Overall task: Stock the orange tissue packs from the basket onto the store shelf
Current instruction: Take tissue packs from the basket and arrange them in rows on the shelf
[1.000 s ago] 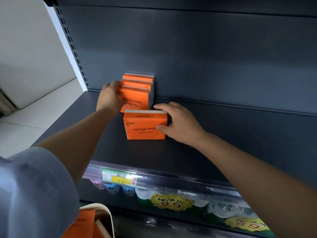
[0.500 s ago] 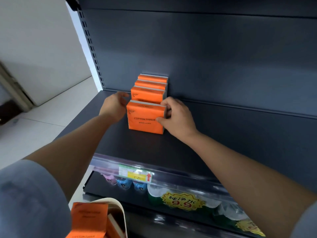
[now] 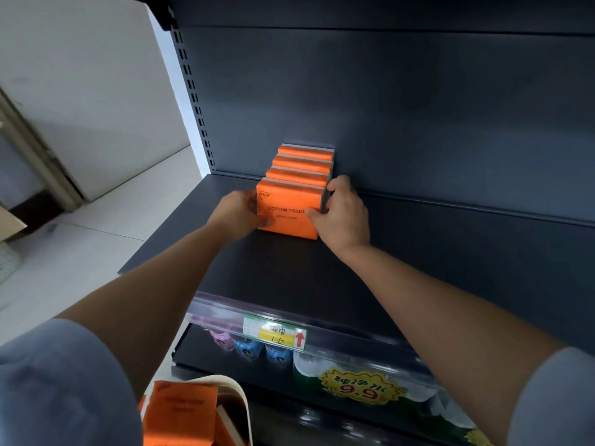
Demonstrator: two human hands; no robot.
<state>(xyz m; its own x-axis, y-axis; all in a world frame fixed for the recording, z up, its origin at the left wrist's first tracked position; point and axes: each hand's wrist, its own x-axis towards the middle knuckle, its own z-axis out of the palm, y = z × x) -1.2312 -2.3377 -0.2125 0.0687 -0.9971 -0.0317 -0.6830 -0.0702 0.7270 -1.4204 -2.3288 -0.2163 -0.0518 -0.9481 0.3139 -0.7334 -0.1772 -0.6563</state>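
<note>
Several orange tissue packs stand upright in a row on the dark shelf [image 3: 418,252], running back to the rear panel. The front pack [image 3: 288,210], printed COTTON TISSUE, sits against the one behind it. My left hand [image 3: 240,212] grips its left edge, thumb on the front face. My right hand [image 3: 344,214] grips its right edge, fingers wrapped around the side. More orange packs [image 3: 180,413] lie in the cream basket [image 3: 236,397] at the bottom, below my left arm.
The shelf's clear front rail carries a yellow price tag [image 3: 277,334]. Bottles [image 3: 248,347] and a 9.9 sign [image 3: 360,387] fill the shelf below. A perforated upright [image 3: 193,101] marks the shelf's left end; tiled floor lies beyond it.
The loose front pack was pushed back by both hands until it joined the row. My left hand came off the rear packs onto this pack's left edge. The camera moved nearer.
</note>
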